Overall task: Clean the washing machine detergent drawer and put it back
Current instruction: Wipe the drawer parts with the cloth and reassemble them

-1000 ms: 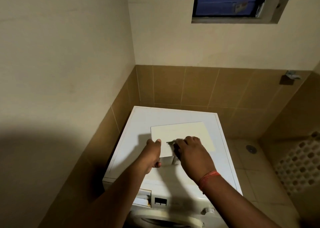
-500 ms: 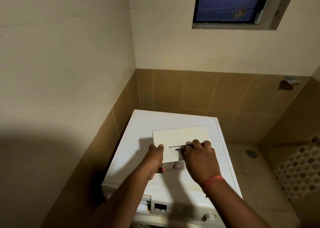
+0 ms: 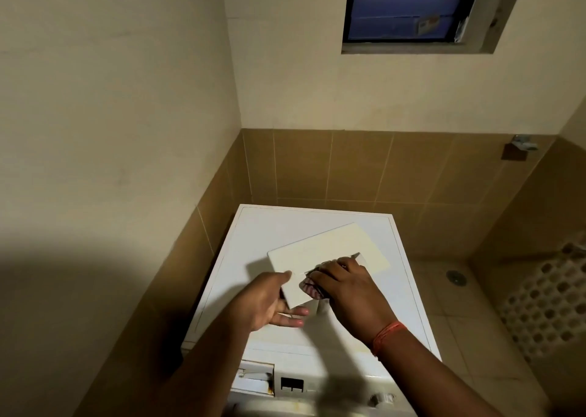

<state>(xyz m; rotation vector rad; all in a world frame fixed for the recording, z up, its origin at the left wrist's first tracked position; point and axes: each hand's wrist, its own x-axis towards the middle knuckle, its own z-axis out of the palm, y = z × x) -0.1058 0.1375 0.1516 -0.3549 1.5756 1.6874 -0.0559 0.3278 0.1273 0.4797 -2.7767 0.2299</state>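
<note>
The drawer, a flat pale plastic piece, is held tilted above the top of the washing machine, w/ its near corner pinched by the left hand, thumb on top & fingers under. The right hand is curled round a striped cloth, pressing it on the drawer's face. The empty drawer slot shows at the machine's front left.

There was one white front-loading washing machine at lower centre, and one flat cream rectangular plastic panel above its top. Two bare hands were in the frame, a left hand and a right hand, with one striped cloth and one orange thread wristband. One dark window sat at upper right.
</note>
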